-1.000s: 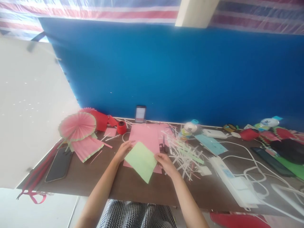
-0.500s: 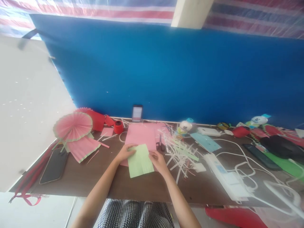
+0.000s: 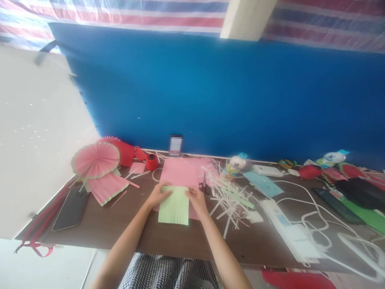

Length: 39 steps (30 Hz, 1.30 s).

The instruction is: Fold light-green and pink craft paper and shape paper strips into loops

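A light green sheet of paper [image 3: 173,206] with faint upright creases is held between my hands, over pink paper [image 3: 179,171] on the dark table. My left hand [image 3: 160,194] grips its upper left edge, thumb on top and fingers behind. At the upper right corner, my right hand [image 3: 196,198] pinches the sheet between thumb and fingers. Dark-handled scissors [image 3: 205,186] lie just beyond my right hand. A heap of thin paper strips [image 3: 231,198] spreads to the right of them.
To the left are a pink pleated paper fan [image 3: 96,159], a red ribbon roll [image 3: 151,162] and a phone [image 3: 71,208]. Rightward lie a bottle [image 3: 236,163], a light blue sheet [image 3: 263,184], a white power strip [image 3: 290,233] and looping cables. A blue panel [image 3: 210,92] stands behind.
The green sheet has turned from a tilt to nearly square with the table edge and shifted slightly left. Both hands keep their hold. The camera view has shifted slightly.
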Available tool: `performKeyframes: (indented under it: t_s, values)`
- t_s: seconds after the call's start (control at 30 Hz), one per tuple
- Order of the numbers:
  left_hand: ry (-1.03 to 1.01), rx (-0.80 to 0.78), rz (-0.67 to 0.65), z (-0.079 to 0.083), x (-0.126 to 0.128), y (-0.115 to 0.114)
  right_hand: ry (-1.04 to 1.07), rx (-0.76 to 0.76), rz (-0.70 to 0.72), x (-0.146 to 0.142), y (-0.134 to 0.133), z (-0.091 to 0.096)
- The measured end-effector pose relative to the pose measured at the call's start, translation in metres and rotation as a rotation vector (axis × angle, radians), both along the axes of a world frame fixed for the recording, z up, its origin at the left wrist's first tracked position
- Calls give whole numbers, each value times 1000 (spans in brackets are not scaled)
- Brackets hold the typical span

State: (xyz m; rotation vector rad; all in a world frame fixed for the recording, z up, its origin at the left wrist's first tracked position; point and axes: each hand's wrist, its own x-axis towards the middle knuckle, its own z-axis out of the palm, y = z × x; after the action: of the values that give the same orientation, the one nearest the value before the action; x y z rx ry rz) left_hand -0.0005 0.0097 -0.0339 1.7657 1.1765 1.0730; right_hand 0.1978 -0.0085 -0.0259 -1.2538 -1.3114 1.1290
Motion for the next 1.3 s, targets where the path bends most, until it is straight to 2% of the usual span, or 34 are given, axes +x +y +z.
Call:
performKeyframes:
  t_s: [0.2,0.3,0.43,0.6,0.77,1.0,1.3]
  values:
    - [290,260,140,5,21,8,-66,72,-24,-3,24,-8]
    - [312,184,113,9,34,21,-42,88,-22,-10,36,-13]
    - [277,57,-11,10,45,39,4,116,-17,-13,46,-18]
    - [203,-4,-106,5,45,54,-65,136,-16,-3,53,-27]
    - [147,-16,-247,-2,38,59,-108,143,74,3,56,-31]
    - [125,-105,-250,-10,30,66,-119,90,110,5,57,-35]
    - [138,-83,-246,-13,34,68,-145,51,124,4,58,-36]
